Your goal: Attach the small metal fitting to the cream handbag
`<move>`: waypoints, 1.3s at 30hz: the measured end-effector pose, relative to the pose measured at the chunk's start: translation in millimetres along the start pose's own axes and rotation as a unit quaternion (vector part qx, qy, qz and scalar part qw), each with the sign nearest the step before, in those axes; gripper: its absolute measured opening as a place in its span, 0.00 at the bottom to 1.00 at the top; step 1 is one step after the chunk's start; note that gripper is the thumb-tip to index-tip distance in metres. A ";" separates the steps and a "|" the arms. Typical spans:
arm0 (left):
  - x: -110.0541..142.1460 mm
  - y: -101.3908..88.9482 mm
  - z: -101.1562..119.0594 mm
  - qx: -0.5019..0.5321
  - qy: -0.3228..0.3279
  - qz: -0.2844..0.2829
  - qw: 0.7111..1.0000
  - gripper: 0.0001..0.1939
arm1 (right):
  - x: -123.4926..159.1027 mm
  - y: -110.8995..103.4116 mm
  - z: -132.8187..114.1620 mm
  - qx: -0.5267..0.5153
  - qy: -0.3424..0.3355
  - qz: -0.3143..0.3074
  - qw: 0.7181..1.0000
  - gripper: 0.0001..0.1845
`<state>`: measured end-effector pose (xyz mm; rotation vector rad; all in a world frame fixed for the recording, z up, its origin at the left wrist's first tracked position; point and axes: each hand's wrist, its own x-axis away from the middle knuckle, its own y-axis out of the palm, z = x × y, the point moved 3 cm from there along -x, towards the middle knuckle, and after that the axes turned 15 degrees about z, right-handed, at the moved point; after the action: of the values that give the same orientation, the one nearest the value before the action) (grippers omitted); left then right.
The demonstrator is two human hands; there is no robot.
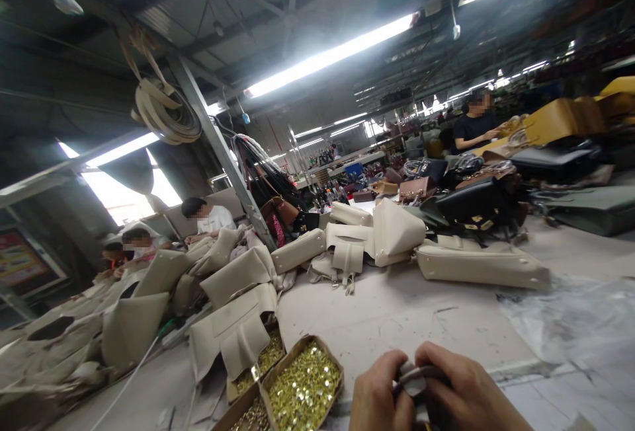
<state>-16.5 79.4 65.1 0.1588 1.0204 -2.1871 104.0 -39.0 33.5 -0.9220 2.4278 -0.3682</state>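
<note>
A small grey strap piece [415, 378] sits at the bottom edge of the view, pinched between both hands. The left hand [380, 394] has its fingers closed on the piece's left end; the right hand [464, 388] curls its fingers over the top and right of it — both grip it, just above the pale surface [397, 312].

Just left of the piece stand cardboard boxes of small brass-coloured fittings: one full box [303, 385] nearest the left hand, a second [262, 358] behind it and a third [245, 418] at the frame's bottom, partly cut off. A beige flap [238, 338] hangs over the second box.

Beyond the piece, across the surface, lie beige bag parts — a long flat bag [481, 264] to the right, an upright wedge-shaped one [394, 229] in the middle, and a heap of panels [149, 299] well to the left; their number in the heap cannot be told. Right of the piece a clear plastic sheet [570, 318] lies crumpled. Black bags [476, 203] are stacked behind the long flat bag.

Three other people show: two seated far left behind the heap [208, 216] [136, 242], one in a dark top [473, 123] far right. A coil of straps [163, 110] hangs overhead.
</note>
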 end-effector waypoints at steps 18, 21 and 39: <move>2.1 9.3 8.6 0.053 -0.086 0.038 0.994 0.20 | -21.3 2.0 16.9 -0.294 0.274 -0.105 0.910 0.16; -4.9 8.4 11.5 0.053 -0.098 0.031 0.993 0.18 | -21.6 1.8 20.4 -0.293 0.309 -0.093 0.900 0.22; -17.6 5.6 -0.3 0.076 -0.095 -0.075 0.990 0.29 | -21.5 0.3 23.8 -0.266 0.283 -0.056 0.920 0.19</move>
<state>0.2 86.8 68.2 -0.0580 0.7826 -2.3639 130.7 -25.8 21.4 -1.3337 3.0969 0.0092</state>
